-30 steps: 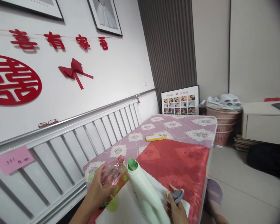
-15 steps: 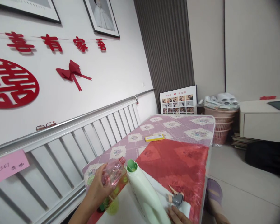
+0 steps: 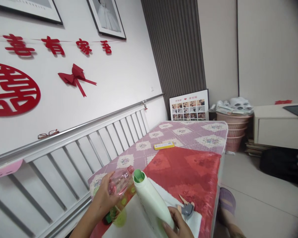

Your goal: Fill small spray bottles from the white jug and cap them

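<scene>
My left hand is closed around a clear pinkish plastic bottle, tilted with its neck up and to the right. Beside that neck is the open green mouth of a large pale green detergent bottle, which leans toward the upper left. Its lower side is gripped by my right hand, fingers curled over the edge. Under the clear bottle is a container with yellow-green round patterns, partly hidden by my left hand. A grey and peach-coloured tool, its kind unclear, lies on white cloth near my right hand.
A red cloth covers part of the flower-patterned purple bed surface, with a yellow-edged case beyond it. White railing runs along the left. Stacked pink baskets and a cabinet stand right. A foot in a purple slipper shows below.
My right hand has moved up and left from beside the detergent bottle onto its side. The pink paper on the railing has flipped up. My left hand still holds the clear bottle.
</scene>
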Action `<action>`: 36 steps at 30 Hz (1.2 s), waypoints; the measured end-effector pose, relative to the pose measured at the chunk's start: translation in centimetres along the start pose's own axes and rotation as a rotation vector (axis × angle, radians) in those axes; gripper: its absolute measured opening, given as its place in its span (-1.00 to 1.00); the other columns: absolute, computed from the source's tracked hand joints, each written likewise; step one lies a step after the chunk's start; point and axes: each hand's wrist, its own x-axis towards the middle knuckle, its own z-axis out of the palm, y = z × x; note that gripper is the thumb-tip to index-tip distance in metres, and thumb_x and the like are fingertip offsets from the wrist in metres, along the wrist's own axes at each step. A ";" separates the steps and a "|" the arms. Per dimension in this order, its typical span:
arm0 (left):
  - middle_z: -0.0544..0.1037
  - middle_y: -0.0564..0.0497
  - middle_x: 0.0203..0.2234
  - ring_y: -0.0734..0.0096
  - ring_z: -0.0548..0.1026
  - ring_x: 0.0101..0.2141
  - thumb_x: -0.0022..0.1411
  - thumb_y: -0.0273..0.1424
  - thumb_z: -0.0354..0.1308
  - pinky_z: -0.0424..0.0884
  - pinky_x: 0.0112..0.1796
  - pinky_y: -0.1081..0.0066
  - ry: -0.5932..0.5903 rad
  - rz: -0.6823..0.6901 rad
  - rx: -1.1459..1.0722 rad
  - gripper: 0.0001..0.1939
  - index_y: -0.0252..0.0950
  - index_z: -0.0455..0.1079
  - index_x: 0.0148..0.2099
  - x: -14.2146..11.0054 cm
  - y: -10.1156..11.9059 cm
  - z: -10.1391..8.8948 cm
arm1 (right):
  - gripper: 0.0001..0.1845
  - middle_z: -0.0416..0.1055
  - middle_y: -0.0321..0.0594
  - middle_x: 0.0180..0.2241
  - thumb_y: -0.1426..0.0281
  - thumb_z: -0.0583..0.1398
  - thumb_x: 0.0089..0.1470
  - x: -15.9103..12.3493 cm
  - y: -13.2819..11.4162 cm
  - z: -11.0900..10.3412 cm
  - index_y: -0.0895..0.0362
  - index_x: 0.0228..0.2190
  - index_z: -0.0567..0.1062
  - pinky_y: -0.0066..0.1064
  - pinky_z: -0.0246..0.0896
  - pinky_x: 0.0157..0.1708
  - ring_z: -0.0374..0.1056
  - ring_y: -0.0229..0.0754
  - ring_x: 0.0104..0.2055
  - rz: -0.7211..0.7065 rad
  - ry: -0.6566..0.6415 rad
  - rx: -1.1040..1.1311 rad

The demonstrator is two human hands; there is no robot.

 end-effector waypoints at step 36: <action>0.34 -0.16 0.14 0.05 0.35 0.15 -0.02 -0.46 0.18 0.29 0.16 0.04 -0.051 0.267 0.241 -0.28 -0.23 0.17 0.23 1.7 -0.3 -1.6 | -0.82 0.58 -0.25 -0.46 0.29 0.14 -0.05 1.2 2.4 1.7 0.05 -0.42 0.53 -0.35 0.38 -0.34 0.51 -0.05 -0.39 -0.121 -0.016 -0.153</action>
